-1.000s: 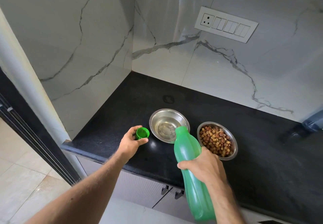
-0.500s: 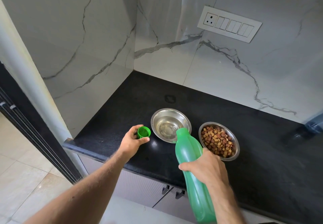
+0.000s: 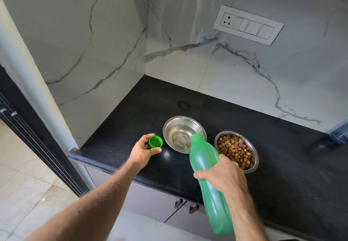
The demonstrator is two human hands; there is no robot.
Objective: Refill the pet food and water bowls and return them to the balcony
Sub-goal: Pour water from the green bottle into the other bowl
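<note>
Head view: the right hand [image 3: 224,176] keeps its fingers wrapped round a tilted green bottle [image 3: 207,175], mouth over the steel water bowl [image 3: 183,134], which holds a little more water than a second ago. The left hand [image 3: 143,152] pinches the bottle cap [image 3: 155,141] just beside that bowl. A kibble-filled bowl [image 3: 236,151] sits right of it on the black surface [image 3: 282,165], so only water remains.

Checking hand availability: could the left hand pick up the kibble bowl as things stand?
Probably not: the left hand holds the cap, and the water bowl, bottle and right hand sit between it and the kibble bowl.
</note>
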